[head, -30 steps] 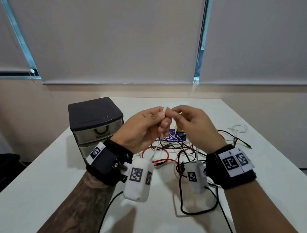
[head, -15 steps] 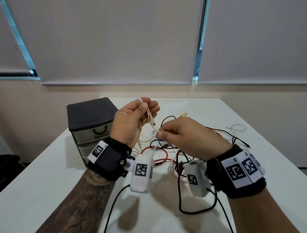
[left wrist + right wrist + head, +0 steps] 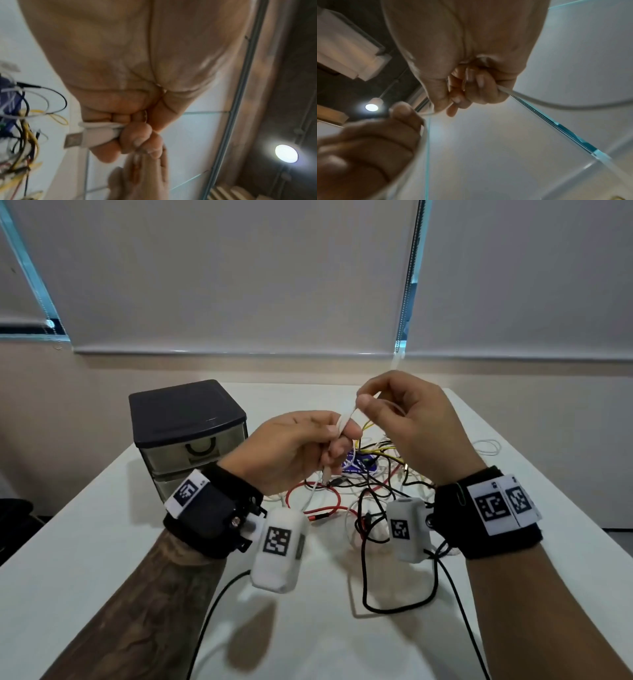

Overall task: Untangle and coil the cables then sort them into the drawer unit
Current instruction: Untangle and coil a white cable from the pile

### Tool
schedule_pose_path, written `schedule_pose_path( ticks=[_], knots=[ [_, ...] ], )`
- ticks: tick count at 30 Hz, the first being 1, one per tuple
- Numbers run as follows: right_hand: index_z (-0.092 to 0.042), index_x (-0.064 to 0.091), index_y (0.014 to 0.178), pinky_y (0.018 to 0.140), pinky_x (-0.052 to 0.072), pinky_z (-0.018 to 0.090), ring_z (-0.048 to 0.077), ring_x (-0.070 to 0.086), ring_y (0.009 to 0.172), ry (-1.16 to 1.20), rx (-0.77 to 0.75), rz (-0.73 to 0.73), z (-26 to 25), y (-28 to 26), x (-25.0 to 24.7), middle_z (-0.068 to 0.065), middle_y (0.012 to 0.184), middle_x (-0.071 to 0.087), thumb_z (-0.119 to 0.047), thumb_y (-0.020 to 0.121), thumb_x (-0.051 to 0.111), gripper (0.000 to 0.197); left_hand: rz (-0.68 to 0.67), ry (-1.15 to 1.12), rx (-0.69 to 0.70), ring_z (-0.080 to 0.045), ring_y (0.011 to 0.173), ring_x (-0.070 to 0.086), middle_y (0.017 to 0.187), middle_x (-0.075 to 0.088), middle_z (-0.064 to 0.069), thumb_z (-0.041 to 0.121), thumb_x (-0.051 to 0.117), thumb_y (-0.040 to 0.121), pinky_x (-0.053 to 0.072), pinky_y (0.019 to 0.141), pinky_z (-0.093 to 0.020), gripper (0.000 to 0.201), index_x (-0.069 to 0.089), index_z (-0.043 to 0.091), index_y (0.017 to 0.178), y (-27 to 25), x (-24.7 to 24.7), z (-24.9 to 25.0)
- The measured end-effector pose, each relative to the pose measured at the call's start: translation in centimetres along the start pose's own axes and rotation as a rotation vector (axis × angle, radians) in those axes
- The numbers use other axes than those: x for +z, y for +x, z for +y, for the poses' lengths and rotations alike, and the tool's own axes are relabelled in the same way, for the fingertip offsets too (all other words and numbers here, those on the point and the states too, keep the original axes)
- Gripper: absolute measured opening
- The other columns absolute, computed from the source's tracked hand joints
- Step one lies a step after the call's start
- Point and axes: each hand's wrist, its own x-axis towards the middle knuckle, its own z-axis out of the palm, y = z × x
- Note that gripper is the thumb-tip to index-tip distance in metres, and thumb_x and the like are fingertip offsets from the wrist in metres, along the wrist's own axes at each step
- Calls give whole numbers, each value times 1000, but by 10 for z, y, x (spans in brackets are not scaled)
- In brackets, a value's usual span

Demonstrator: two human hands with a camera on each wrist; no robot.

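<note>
Both hands hold one thin white USB cable (image 3: pixel 345 419) above the table. My left hand (image 3: pixel 301 450) grips its folded loops and the plug end; the left wrist view shows the white cable (image 3: pixel 101 129) with its metal USB plug (image 3: pixel 73 140) sticking out of the fist. My right hand (image 3: pixel 407 422) is higher and pinches the same cable; in the right wrist view the white cable (image 3: pixel 539 102) runs off to the right from the curled fingers. Below lies a tangle of cables (image 3: pixel 370 484) in red, black, yellow and white. The dark-topped drawer unit (image 3: pixel 188 433) stands at the left, drawers closed.
A small loose white cable (image 3: pixel 486 446) lies at the far right of the white table (image 3: pixel 102 542). A blue card (image 3: pixel 358 463) sits under the tangle. Black leads (image 3: pixel 394 607) from the wrist cameras trail across the near table.
My right hand has risen from below the left hand to above it, drawing the white cable up. My left hand has dropped and shifted right, still gripping the cable.
</note>
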Motion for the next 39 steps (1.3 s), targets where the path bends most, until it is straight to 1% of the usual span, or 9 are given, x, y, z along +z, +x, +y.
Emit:
schedule_pose_path(
  ticks=[4, 8, 15, 19, 22, 25, 29, 34, 39],
  knots=[
    [-14, 62, 89, 59, 40, 24, 9, 46, 58, 70, 91, -37, 13, -1, 20, 0, 65, 54, -23, 101, 59, 15, 15, -316, 75, -10, 64, 45, 77, 49, -2, 7, 39, 97, 51, 70, -28, 21, 58, 3, 104, -2, -1, 6],
    [-25, 66, 91, 49, 37, 20, 3, 44, 45, -34, 167, -299, 7, -10, 42, -2, 60, 59, -27, 103, 54, 17, 316, -505, 217, -8, 68, 64, 83, 67, -3, 5, 43, 99, 58, 76, -27, 19, 60, 3, 107, 4, -10, 7],
    [-20, 70, 86, 56, 41, 32, 9, 43, 52, -250, 103, -494, -17, -11, 24, 3, 63, 57, -39, 100, 55, 29, 576, -143, 344, -17, 81, 70, 90, 72, -9, 2, 47, 100, 57, 84, -33, 16, 61, 1, 107, 9, -22, -2],
    [-16, 70, 79, 48, 31, 14, 3, 44, 45, -225, 76, -491, -28, -12, 10, -14, 47, 47, -28, 98, 62, 24, 569, 255, 347, -17, 79, 69, 88, 73, -9, -1, 52, 98, 56, 77, -29, 17, 67, -2, 107, 9, -10, -8],
    [-19, 73, 78, 53, 44, 23, 4, 57, 54, -183, 5, -316, -26, -7, 1, -13, 58, 63, -27, 92, 71, 16, 391, 550, 267, -20, 76, 64, 87, 71, -16, 6, 50, 100, 56, 70, -33, 21, 69, -4, 100, 7, 0, -10],
    [-21, 71, 79, 55, 44, 26, 7, 57, 56, -112, -19, -152, -14, -3, -5, -7, 62, 65, -32, 84, 80, 15, 268, 375, 91, -23, 67, 61, 75, 66, -14, 12, 37, 105, 53, 64, -31, 34, 64, -3, 90, 5, 5, -3],
    [-21, 67, 88, 64, 54, 46, 31, 64, 69, 68, 4, -107, 3, -1, -1, 7, 76, 69, -38, 84, 80, 22, 111, 346, 31, -18, 62, 53, 73, 59, -8, 7, 39, 100, 47, 62, -31, 23, 59, -4, 99, 1, 0, 3],
    [-25, 73, 91, 60, 42, 36, 25, 49, 62, 58, 26, -41, 18, 0, 10, 1, 74, 62, -27, 95, 69, 5, 29, 146, -25, -15, 61, 49, 70, 55, -6, 9, 41, 96, 48, 67, -31, 24, 62, -2, 99, -7, -10, 12],
    [-23, 73, 96, 56, 43, 29, 11, 51, 55, 19, 55, -161, 17, -8, 40, -3, 62, 59, -28, 102, 58, 17, 128, -507, 106, -11, 67, 56, 81, 58, -4, 11, 39, 100, 55, 77, -30, 23, 60, 2, 105, -2, -11, 12]
  ],
)
